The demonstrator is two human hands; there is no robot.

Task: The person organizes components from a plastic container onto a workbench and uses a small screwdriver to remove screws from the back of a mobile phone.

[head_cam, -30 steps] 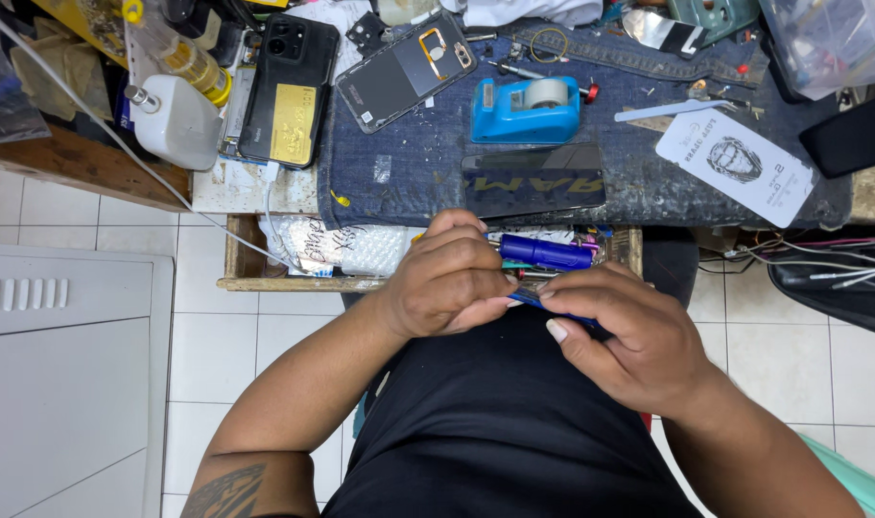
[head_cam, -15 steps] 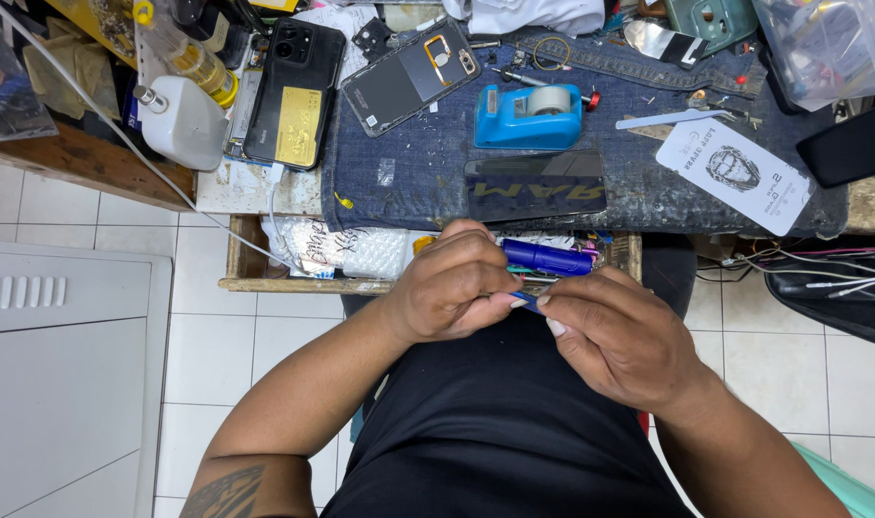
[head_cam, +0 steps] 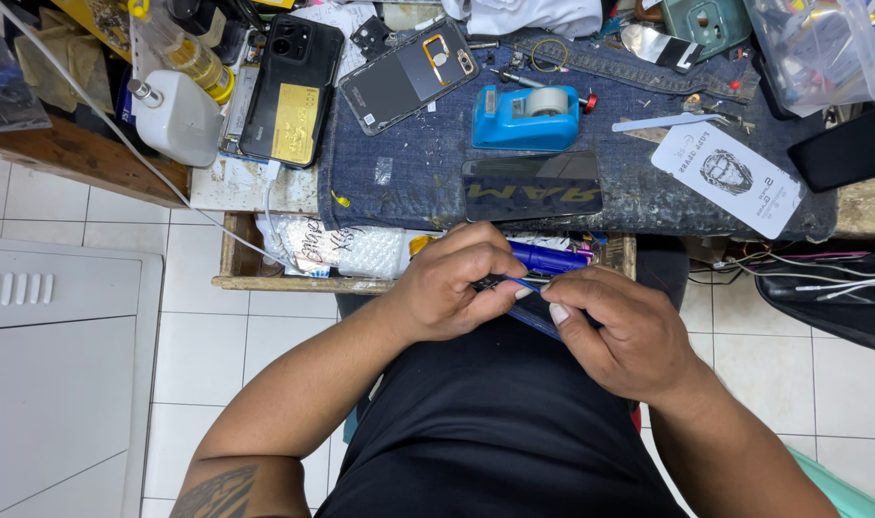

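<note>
Both hands meet at lap level, just below the open wooden drawer (head_cam: pixel 265 282) of the workbench. The left hand (head_cam: pixel 454 283) is curled, knuckles up, with fingers and thumb pinched closed on a flat dark phone part (head_cam: pixel 538 317) whose blue edge shows between the two hands. The right hand (head_cam: pixel 622 331) approaches from the opposite side, wrist bent inward, thumb and forefinger closed on the same piece; the thumbnail faces the camera. How much of the part lies under the fingers cannot be told. A glossy blue cylindrical pen-like tool (head_cam: pixel 550 258) lies just above the hands, at the drawer's front edge; whether the left fingers touch it cannot be told.

The bench top is covered by a worn denim mat (head_cam: pixel 418 158), rough and spotted with residue. On it stands a blue plastic tape dispenser (head_cam: pixel 524 119) with a pale roll, and just before it a black glass phone screen (head_cam: pixel 532 186), flat and reflective. To the left lies a grey phone back cover (head_cam: pixel 409 79) with camera cut-outs, and beyond the mat a black phone (head_cam: pixel 294 91) with a gold rectangle on its back. A white squeeze bottle (head_cam: pixel 174 115) sits beside it. A white printed card (head_cam: pixel 728 177) lies at the mat's right end. A bubble-wrap packet (head_cam: pixel 346 249) rests in the drawer.
</note>
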